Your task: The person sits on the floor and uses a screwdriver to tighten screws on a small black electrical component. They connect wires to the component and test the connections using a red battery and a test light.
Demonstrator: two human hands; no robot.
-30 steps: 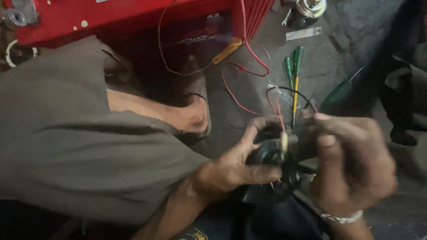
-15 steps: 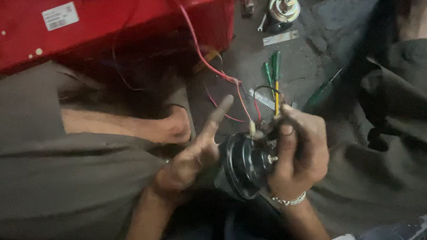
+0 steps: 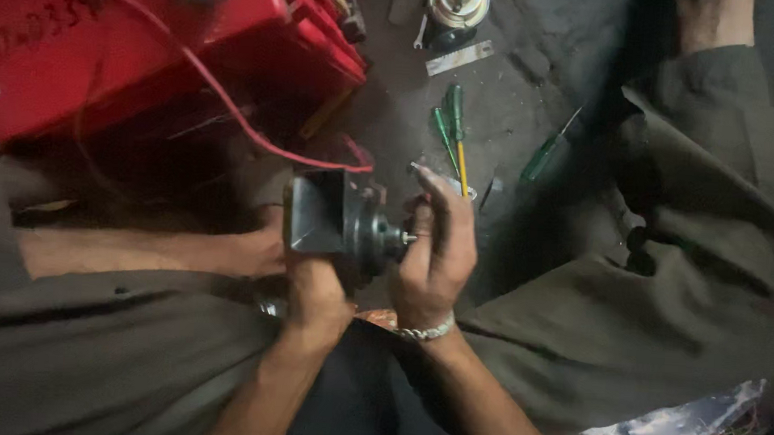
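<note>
Over the lap, the left hand (image 3: 315,298) grips a small dark motor (image 3: 342,224) from below by its metal bracket, while the right hand (image 3: 434,252) closes around its shaft end. It looks heavy, rigid and greasy, best held by that bracket. Beyond lie green screwdrivers (image 3: 453,127) and a red case (image 3: 102,39).

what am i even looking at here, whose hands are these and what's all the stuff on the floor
One picture, taken by a camera on a person's head, looking down at their own lap as they sit on the floor. Their left hand and right hand hold a small dark round motor-like part between them. A red wire runs toward it from a red metal box at upper left. On the grey floor lie green-handled screwdrivers, another green screwdriver and a round metal part. A clear plastic bag lies at lower right.
</note>
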